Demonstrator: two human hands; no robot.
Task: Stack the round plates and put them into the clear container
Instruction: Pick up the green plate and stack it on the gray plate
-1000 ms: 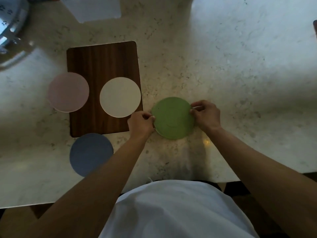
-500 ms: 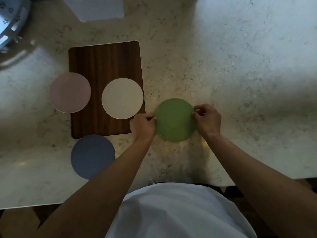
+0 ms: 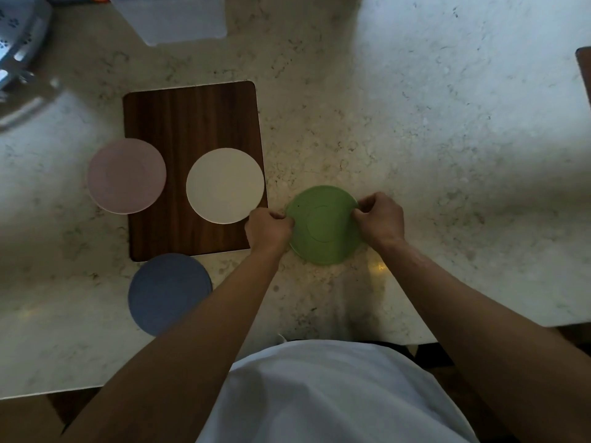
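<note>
A green round plate (image 3: 323, 228) sits in the middle of the marble counter, its underside ring facing up. My left hand (image 3: 268, 230) pinches its left rim and my right hand (image 3: 380, 220) pinches its right rim. A white plate (image 3: 225, 185) lies on the dark wooden board (image 3: 192, 119). A pink plate (image 3: 127, 175) overlaps the board's left edge. A blue plate (image 3: 168, 292) rests on the counter below the board, partly hidden by my left forearm. The clear container (image 3: 174, 19) stands at the far top, cut off by the frame.
A metal perforated item (image 3: 19, 36) sits at the top left corner. A dark brown object (image 3: 584, 75) shows at the right edge. The counter's front edge (image 3: 128, 386) runs close to my body.
The green plate has been turned between my hands: its underside ring now shows more plainly. Both hands stay on its rim in the same place.
</note>
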